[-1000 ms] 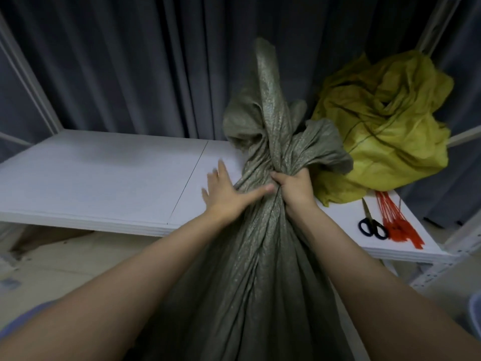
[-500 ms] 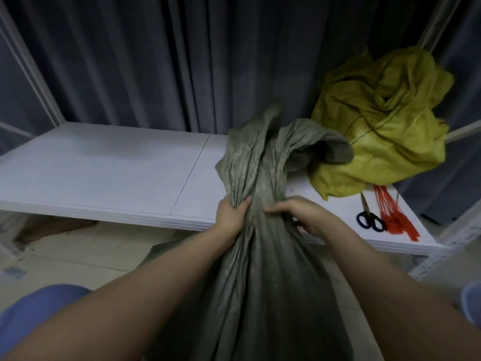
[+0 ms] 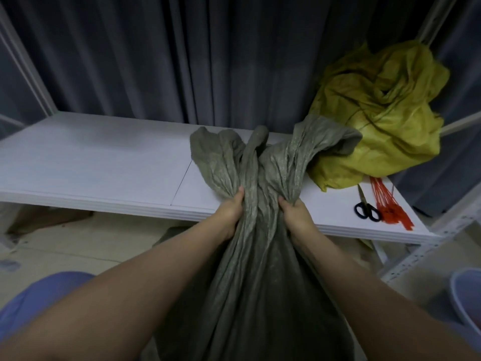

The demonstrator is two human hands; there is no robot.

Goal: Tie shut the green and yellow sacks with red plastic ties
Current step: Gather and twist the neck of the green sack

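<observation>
backdrop: grey pleated curtain (image 3: 161,61) behind a white worktop (image 3: 91,165), smooth, flat, with a seam down the middle.
green sack: green sack (image 3: 255,269) hangs off the worktop's front edge in front of us, coarse woven plastic, creased; its mouth flares above the bunched neck.
left hand: our left hand (image 3: 230,212) clenched on the neck's left side.
right hand: our right hand (image 3: 296,217) clenched on its right side.
yellow sack: yellow sack (image 3: 377,113) crumpled at the worktop's right end, untied.
ties: red plastic ties (image 3: 387,204), thin strips in a bundle, beside black scissors (image 3: 365,208), well apart from our hands.
risk: we judge the stiff weave may spring open if one hand lets go to fetch a tie.
</observation>
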